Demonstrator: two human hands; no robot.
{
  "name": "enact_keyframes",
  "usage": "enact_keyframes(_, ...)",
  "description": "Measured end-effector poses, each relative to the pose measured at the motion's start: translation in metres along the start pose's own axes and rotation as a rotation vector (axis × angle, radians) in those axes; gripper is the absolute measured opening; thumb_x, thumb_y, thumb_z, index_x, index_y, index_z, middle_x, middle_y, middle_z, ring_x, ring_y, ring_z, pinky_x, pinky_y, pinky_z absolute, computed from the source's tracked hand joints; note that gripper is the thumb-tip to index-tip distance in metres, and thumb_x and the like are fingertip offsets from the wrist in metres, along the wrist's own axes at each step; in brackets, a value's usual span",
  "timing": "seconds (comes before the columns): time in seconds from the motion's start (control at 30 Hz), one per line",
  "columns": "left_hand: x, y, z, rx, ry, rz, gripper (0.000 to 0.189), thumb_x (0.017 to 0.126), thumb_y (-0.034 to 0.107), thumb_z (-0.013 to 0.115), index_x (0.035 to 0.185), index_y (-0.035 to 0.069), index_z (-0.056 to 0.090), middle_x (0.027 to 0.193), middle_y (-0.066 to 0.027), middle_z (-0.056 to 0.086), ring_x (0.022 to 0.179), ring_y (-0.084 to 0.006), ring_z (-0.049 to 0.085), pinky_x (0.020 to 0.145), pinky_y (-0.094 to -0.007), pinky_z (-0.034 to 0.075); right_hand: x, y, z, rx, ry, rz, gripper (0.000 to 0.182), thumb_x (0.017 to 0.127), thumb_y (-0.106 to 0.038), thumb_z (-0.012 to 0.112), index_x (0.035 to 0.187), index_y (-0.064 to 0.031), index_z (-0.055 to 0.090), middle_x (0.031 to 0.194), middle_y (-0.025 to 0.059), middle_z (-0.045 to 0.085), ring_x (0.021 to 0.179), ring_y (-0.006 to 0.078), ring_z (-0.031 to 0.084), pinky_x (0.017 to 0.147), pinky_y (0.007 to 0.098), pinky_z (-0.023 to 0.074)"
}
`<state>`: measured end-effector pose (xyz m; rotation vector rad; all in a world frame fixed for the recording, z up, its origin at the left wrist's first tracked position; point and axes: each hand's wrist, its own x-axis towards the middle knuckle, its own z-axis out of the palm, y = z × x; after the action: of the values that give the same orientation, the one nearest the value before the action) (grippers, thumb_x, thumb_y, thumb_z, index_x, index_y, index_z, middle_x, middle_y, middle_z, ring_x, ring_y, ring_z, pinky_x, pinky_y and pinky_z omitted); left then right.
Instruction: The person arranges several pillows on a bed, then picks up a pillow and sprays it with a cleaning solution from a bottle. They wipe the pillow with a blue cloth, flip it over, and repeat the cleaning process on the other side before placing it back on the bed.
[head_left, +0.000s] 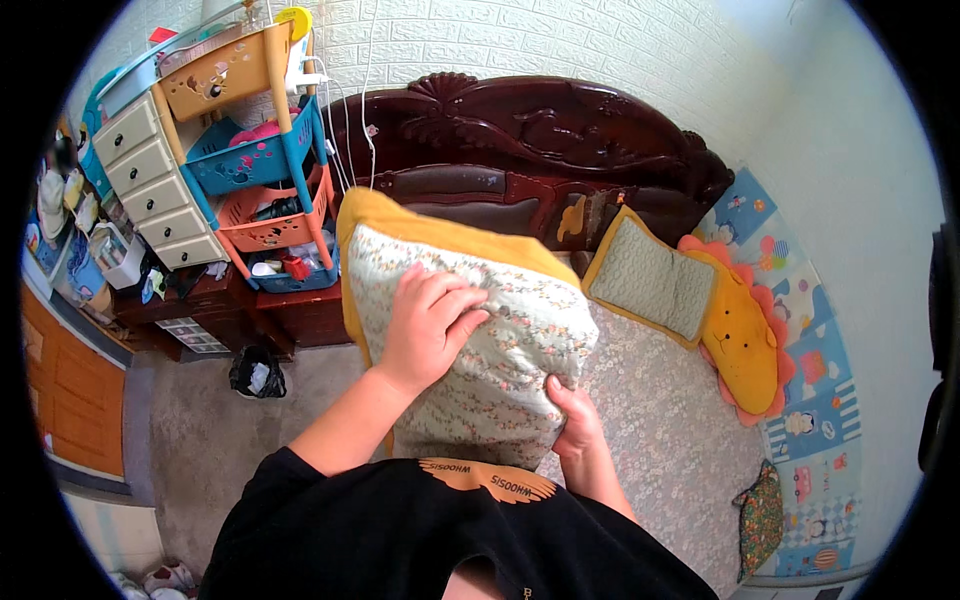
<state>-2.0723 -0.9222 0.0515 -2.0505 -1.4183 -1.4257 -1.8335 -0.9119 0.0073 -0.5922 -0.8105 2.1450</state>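
A pillow in a floral case with a mustard-yellow border (517, 345) is held up in front of my chest. My left hand (431, 322) lies on its upper face, with thumb and fingertips together at the fabric, where a small dark spot shows. Whether cloth is pinched between them is not plain. My right hand (576, 420) grips the pillow's lower right edge, thumb on the floral side and the fingers hidden behind. Beyond it, a quilted pillow with a yellow edge (651, 276) leans at the dark carved wooden headboard (600, 127).
A yellow lion-shaped cushion with a pink mane (742, 337) lies beside the quilted pillow. A small floral cushion (760, 521) rests near the wall on the patterned bedspread (660, 427). At the left stand a plastic basket rack (255, 165), a white drawer unit (161, 199) and a lined bin (244, 379).
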Motion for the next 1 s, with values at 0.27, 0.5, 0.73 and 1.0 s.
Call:
enact_keyframes(0.27,-0.007,0.030,0.007,-0.164,0.065,-0.207,0.012,0.083,0.006,0.064,0.088,0.004,0.053,0.088,-0.0117,0.057,0.082,-0.0337,0.055,0.073,-0.0413,0.043,0.004,-0.008,-0.028,-0.032,0.040,0.156,0.057,0.084,-0.023,0.070,0.132,0.0012,0.049,0.124,0.0158,0.060,0.113,0.0304,0.058,0.098,0.0451,0.0450)
enact_keyframes(0.5,0.004,0.087,-0.003,0.380,-0.005,-0.270,0.016,0.084,0.011,0.063,0.089,0.005,0.049,0.090,-0.0143,0.054,0.083,-0.0356,0.053,0.075,-0.0435,0.042,-0.004,-0.061,-0.026,-0.108,-0.112,0.335,0.049,0.086,-0.017,0.069,0.128,0.0014,0.052,0.120,0.0134,0.062,0.109,0.0264,0.060,0.095,0.0412,0.0472)
enact_keyframes(0.73,-0.042,0.121,-0.057,0.534,0.154,-0.474,0.012,0.086,0.010,0.064,0.088,0.006,0.053,0.077,-0.0138,0.055,0.075,-0.0366,0.055,0.065,-0.0431,0.044,0.006,-0.060,0.008,-0.283,-0.444,0.497,0.054,0.087,-0.025,0.070,0.129,0.0035,0.051,0.122,0.0160,0.060,0.110,0.0271,0.059,0.096,0.0404,0.0467)
enact_keyframes(1.0,0.028,0.222,-0.328,0.932,-0.035,-0.163,0.013,0.093,0.013,0.057,0.086,0.003,0.052,0.077,-0.0128,0.048,0.070,-0.0301,0.050,0.063,-0.0387,0.042,-0.052,0.019,0.224,0.027,-0.970,0.678,0.055,0.091,-0.038,0.065,0.130,-0.0017,0.052,0.126,0.0129,0.059,0.116,0.0246,0.056,0.101,0.0424,0.0430)
